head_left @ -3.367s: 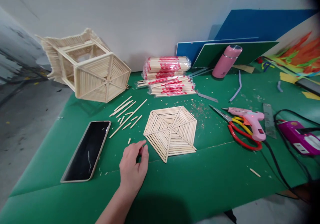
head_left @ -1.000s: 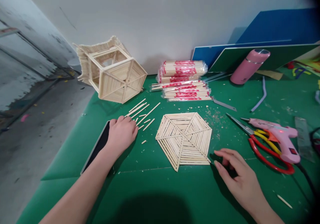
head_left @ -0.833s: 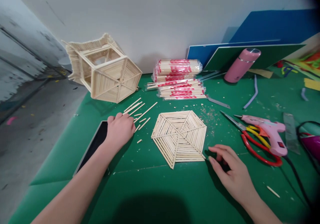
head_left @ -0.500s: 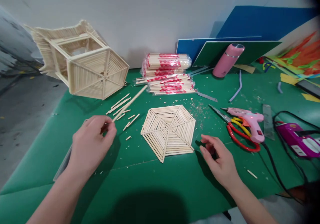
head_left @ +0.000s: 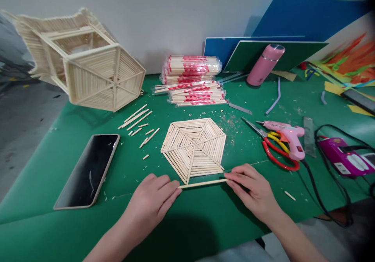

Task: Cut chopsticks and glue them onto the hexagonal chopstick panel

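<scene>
My left hand [head_left: 159, 197] pinches one end of a thin wooden stick [head_left: 203, 184], and my right hand [head_left: 249, 188] pinches the other end. The stick lies nearly level along the near edge of a flat hexagonal panel [head_left: 195, 148]. Rows of sticks and crossing spokes make up this panel, which rests on the green table. Several cut stick pieces [head_left: 139, 120] are scattered to its left. At the back left a larger stick-built structure [head_left: 93, 74] lies on its side, its spoked hexagonal face towards me.
Wrapped bundles of chopsticks [head_left: 193, 68] lie by the wall beside a pink bottle [head_left: 265, 65]. A phone [head_left: 88, 172] lies at left. Red-handled scissors [head_left: 275, 152], a pink glue gun [head_left: 285, 133] with its cord, a clear ruler [head_left: 309, 137] and a purple device [head_left: 347, 156] lie right.
My left hand has brought the stick from the loose pieces down to the panel's near edge. My right hand has closed on its other end. The phone is now uncovered.
</scene>
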Demonstrator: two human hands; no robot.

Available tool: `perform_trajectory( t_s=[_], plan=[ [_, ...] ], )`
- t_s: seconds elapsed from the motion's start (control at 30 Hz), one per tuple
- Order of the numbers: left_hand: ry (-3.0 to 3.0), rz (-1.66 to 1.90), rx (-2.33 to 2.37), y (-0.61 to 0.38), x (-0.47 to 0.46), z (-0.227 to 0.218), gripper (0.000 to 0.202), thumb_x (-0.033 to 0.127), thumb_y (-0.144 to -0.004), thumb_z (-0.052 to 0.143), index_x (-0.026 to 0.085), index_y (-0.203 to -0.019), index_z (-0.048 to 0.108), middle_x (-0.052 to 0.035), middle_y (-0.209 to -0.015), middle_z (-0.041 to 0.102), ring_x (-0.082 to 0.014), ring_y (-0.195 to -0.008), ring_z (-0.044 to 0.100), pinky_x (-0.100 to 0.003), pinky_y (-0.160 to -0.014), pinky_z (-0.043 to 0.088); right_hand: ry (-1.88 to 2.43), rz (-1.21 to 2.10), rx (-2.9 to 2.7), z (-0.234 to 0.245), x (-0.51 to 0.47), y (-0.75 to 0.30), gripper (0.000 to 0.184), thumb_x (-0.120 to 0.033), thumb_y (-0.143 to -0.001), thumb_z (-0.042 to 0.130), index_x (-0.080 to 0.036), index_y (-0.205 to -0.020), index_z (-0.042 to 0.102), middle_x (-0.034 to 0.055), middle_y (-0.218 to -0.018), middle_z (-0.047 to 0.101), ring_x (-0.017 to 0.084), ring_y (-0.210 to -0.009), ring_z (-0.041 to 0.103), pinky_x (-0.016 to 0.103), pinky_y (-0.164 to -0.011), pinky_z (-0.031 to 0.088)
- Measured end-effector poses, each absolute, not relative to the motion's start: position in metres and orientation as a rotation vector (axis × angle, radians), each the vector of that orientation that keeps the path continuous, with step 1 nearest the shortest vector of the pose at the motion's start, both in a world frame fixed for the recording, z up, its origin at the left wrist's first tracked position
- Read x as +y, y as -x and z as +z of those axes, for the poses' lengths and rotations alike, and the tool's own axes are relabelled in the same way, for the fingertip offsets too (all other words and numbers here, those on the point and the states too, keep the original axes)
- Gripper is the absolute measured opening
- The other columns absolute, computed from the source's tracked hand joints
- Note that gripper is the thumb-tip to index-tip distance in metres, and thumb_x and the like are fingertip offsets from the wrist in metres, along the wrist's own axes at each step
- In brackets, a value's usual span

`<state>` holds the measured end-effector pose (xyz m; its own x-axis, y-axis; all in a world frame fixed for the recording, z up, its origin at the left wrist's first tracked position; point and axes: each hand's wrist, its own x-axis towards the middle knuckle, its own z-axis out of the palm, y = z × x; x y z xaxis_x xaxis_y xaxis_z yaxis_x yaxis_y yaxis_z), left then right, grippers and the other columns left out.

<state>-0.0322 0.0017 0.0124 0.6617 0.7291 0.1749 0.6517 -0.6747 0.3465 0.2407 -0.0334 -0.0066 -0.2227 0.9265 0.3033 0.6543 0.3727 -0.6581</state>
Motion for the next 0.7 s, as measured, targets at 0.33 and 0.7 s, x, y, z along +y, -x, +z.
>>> perform_trajectory(
  t_s=[0.33, 0.7],
  plan=[
    [-2.889, 0.503, 1.108, 0.009, 0.001, 0.008, 0.020, 0.016, -0.087, 0.038, 0.011, -0.097, 0.055, -0.0057, -0.075, 0.061, -0.0163, -0.066, 0.055, -0.030, -0.059, 0.039, 1.400, 0.544, -2.036, -0.008, -0.032, -0.239, 0.016, -0.018, -0.081, 0.052, -0.021, -0.090, 0.065, 0.0042, -0.078, 0.061, 0.014, -0.069, 0.055, 0.027, -0.059, 0.047],
    [-2.943, 0.460, 1.112, 0.010, -0.003, -0.017, 0.021, 0.016, -0.084, 0.044, 0.013, -0.104, 0.052, -0.0054, -0.081, 0.059, -0.0163, -0.068, 0.053, -0.031, -0.061, 0.038, 1.504, 0.532, -1.919, -0.009, -0.029, -0.238, 0.018, -0.019, -0.080, 0.054, -0.019, -0.096, 0.062, 0.0054, -0.085, 0.060, 0.015, -0.075, 0.056, 0.027, -0.064, 0.048]
  ],
)
